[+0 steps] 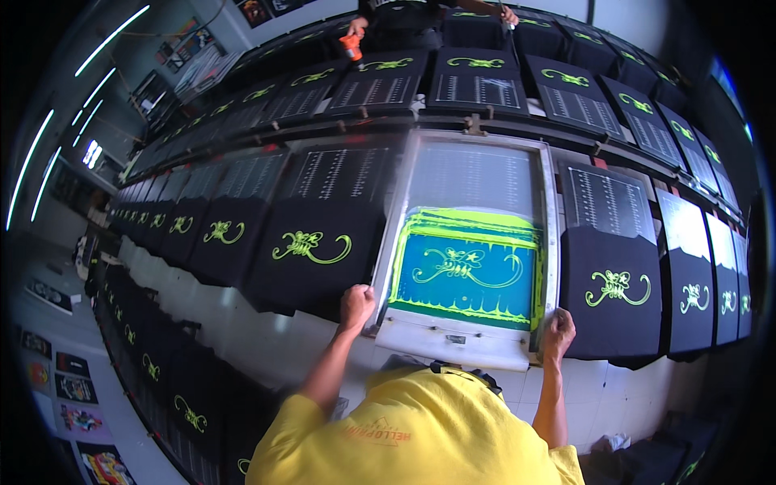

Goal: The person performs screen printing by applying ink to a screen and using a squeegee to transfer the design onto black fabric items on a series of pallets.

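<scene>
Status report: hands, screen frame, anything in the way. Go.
Left hand gripping the screen frame at its near left corner. Right hand on its near right corner. Frame lies flat over a black shirt. Printed shirts either side, nothing blocking.

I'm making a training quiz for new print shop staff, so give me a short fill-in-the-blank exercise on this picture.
1. Both hands grip the near corners of a printing ____ with a pale frame.
2. The left hand holds its ____ near corner; the right hand holds the other.
3. The design on the black shirts is printed in ____ ink.
4. The mesh around the design on the frame is coloured ____.

Missing words: screen; left; yellow-green; blue
</scene>
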The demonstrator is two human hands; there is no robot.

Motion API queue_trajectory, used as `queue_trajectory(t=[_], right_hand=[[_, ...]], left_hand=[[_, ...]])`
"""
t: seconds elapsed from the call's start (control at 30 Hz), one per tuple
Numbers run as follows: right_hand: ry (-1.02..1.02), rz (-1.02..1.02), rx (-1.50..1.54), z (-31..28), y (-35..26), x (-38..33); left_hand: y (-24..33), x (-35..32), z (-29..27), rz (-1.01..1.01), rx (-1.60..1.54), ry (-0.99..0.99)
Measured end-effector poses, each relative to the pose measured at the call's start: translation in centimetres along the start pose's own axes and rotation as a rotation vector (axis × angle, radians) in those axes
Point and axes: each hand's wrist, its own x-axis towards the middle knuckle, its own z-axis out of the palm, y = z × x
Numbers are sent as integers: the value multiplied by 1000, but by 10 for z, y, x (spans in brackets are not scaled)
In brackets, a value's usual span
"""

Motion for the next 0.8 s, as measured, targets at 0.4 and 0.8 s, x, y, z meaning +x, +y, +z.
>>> queue_trajectory(t=[0.4,0.8], right_hand=[[113,-621,-361,-5,-43,-5],[-866,-923,-629,18,-138,-128]], left_hand=[[20,-11,-18,41,48,104],[-23,-88,-76,-56,-710,-614]])
